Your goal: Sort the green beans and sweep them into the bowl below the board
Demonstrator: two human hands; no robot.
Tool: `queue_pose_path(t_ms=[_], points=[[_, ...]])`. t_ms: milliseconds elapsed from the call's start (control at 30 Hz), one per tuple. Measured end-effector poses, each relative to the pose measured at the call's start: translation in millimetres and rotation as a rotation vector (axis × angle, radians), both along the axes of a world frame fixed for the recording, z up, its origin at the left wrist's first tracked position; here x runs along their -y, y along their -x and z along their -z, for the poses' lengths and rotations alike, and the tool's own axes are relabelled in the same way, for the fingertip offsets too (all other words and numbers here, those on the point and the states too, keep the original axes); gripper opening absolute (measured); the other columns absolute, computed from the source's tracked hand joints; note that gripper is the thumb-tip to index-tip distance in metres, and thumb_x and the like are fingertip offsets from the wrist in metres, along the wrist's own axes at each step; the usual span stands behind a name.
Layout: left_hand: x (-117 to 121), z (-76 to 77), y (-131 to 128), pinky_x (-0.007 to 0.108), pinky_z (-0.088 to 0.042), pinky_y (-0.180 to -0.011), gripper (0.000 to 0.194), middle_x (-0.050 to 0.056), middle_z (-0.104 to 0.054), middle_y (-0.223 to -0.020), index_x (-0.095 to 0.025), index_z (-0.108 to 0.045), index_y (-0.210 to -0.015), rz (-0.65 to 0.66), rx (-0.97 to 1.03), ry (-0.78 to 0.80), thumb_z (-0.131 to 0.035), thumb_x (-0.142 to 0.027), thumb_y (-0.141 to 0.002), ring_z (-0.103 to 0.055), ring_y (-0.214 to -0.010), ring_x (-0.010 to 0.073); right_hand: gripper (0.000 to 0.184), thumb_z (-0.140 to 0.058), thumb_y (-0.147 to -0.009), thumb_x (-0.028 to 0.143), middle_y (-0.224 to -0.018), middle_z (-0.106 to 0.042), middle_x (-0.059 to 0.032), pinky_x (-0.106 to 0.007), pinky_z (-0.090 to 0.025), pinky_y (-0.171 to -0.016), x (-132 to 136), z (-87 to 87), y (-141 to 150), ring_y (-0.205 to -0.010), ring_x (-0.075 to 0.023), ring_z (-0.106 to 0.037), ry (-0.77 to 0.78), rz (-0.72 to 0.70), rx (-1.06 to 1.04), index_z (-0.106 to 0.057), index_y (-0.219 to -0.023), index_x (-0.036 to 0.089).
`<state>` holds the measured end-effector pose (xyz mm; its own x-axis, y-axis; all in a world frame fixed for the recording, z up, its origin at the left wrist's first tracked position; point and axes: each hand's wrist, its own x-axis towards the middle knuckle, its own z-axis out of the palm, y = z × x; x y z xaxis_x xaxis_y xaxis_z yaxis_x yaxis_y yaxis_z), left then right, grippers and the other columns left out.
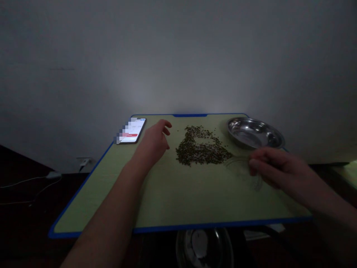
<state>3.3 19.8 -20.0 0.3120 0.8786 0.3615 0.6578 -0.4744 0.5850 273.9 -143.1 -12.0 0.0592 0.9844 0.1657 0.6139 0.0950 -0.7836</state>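
Observation:
A pile of small dark green beans [200, 147] lies spread on a light green table with a blue rim [178, 225]. My left hand [155, 140] rests on the table just left of the pile, fingers loosely curled and apart, holding nothing. My right hand [275, 165] hovers low to the right of the pile, over a faint clear round dish [242, 172]; whether its fingers grip the dish is unclear. A shiny metal bowl [255, 132] stands at the back right, beyond my right hand.
A lit phone [131, 130] lies at the table's back left corner. Below the front edge another metal bowl [204, 247] shows on the floor. Cables and a plug [52, 174] lie on the dark floor to the left. A plain wall stands close behind.

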Motion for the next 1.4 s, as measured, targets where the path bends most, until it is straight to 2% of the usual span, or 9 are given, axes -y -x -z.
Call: queue_pose_path(t_ms=[100, 233, 400, 533, 667, 833, 1067, 1267, 1400], points=[[-3.2, 0.3, 0.4, 0.026, -0.045, -0.058, 0.040, 0.003, -0.063, -0.092, -0.019, -0.054, -0.101, -0.003, 0.024, -0.025, -0.034, -0.001, -0.071, -0.059, -0.056, 0.0091, 0.026, -0.054, -0.085, 0.047, -0.049, -0.051, 0.0051, -0.021, -0.027, -0.032, -2.6, -1.4, -20.6, -0.034, -0.0075, -0.036, -0.001, 0.106, -0.069, -0.057, -0.077, 0.023], [-5.0, 0.1, 1.3, 0.028, -0.047, -0.064, 0.032, 0.003, -0.064, -0.086, -0.019, -0.055, -0.091, 0.033, 0.013, -0.062, -0.034, -0.003, -0.074, -0.062, -0.067, 0.0125, 0.027, -0.060, -0.079, 0.048, -0.065, -0.066, -0.0010, -0.023, -0.035, -0.034, -13.9, -3.9, -32.3, -0.037, -0.0088, -0.045, -0.052, 0.155, -0.069, -0.057, -0.088, 0.022], [-2.8, -1.9, 2.2, 0.031, -0.047, -0.068, 0.024, 0.006, -0.066, -0.086, -0.018, -0.056, -0.088, 0.024, -0.093, -0.115, -0.040, -0.007, -0.073, -0.061, -0.075, 0.0168, 0.033, -0.059, -0.077, 0.044, -0.074, -0.070, -0.0047, -0.028, -0.044, -0.045, -35.9, -15.4, -31.7, -0.047, -0.0135, -0.055, -0.108, 0.156, 0.027, -0.065, -0.099, 0.019], [-1.2, -13.2, -5.6, 0.032, -0.048, -0.068, 0.018, 0.008, -0.066, -0.091, -0.018, -0.056, -0.088, 0.031, -0.167, -0.120, -0.043, -0.014, -0.077, -0.060, -0.076, 0.0179, 0.024, -0.057, -0.078, 0.035, -0.079, -0.070, -0.0047, -0.031, -0.048, -0.060, -56.9, -25.7, -24.1, -0.068, -0.0185, -0.063, -0.202, 0.087, 0.189, -0.069, -0.090, 0.019], [-3.7, -27.6, -13.3, 0.031, -0.047, -0.066, 0.016, 0.007, -0.066, -0.089, -0.019, -0.057, -0.089, 0.072, -0.267, -0.107, -0.045, -0.020, -0.079, -0.061, -0.075, 0.0182, 0.019, -0.055, -0.082, 0.029, -0.074, -0.068, -0.0025, -0.028, -0.043, -0.057, -71.9, -37.1, -14.8, -0.062, -0.0148, -0.059, -0.166, -0.044, 0.360, -0.070, -0.086, 0.019], [-13.2, -23.2, -4.0, 0.031, -0.047, -0.066, 0.017, 0.008, -0.067, -0.090, -0.019, -0.057, -0.092, 0.017, -0.347, -0.127, -0.044, -0.023, -0.081, -0.063, -0.078, 0.0197, 0.017, -0.055, -0.083, 0.024, -0.080, -0.070, -0.0019, -0.027, -0.043, -0.061, -76.4, -46.9, -23.5, -0.067, -0.0145, -0.059, -0.034, -0.331, 0.475, -0.071, -0.089, 0.020], [-17.9, -1.7, 8.0, 0.030, -0.047, -0.063, 0.020, 0.008, -0.067, -0.090, -0.019, -0.057, -0.095, -0.033, -0.302, -0.090, -0.043, -0.025, -0.083, -0.063, -0.077, 0.0198, 0.017, -0.058, -0.081, 0.021, -0.084, -0.072, -0.0031, -0.028, -0.047, -0.063, -72.4, -35.3, -39.6, -0.074, -0.0174, -0.064, 0.230, -0.491, 0.491, -0.073, -0.088, 0.021], [-14.5, -5.1, 7.8, 0.029, -0.046, -0.063, 0.018, 0.008, -0.067, -0.088, -0.019, -0.058, -0.093, -0.050, -0.275, -0.071, -0.043, -0.024, -0.084, -0.063, -0.077, 0.0191, 0.019, -0.055, -0.086, 0.019, -0.088, -0.071, -0.0028, -0.029, -0.049, -0.071, -74.2, -16.3, -34.9, -0.081, -0.0166, -0.065, 0.222, -0.580, 0.404, -0.073, -0.091, 0.022], [-10.7, -7.0, 7.8, 0.030, -0.045, -0.062, 0.018, 0.007, -0.067, -0.087, -0.019, -0.058, -0.092, -0.039, -0.276, -0.076, -0.043, -0.025, -0.084, -0.062, -0.074, 0.0190, 0.018, -0.056, -0.086, 0.020, -0.090, -0.070, -0.0041, -0.031, -0.047, -0.073, -78.6, -8.0, -31.1, -0.083, -0.0183, -0.063, 0.185, -0.517, 0.442, -0.072, -0.093, 0.022]])
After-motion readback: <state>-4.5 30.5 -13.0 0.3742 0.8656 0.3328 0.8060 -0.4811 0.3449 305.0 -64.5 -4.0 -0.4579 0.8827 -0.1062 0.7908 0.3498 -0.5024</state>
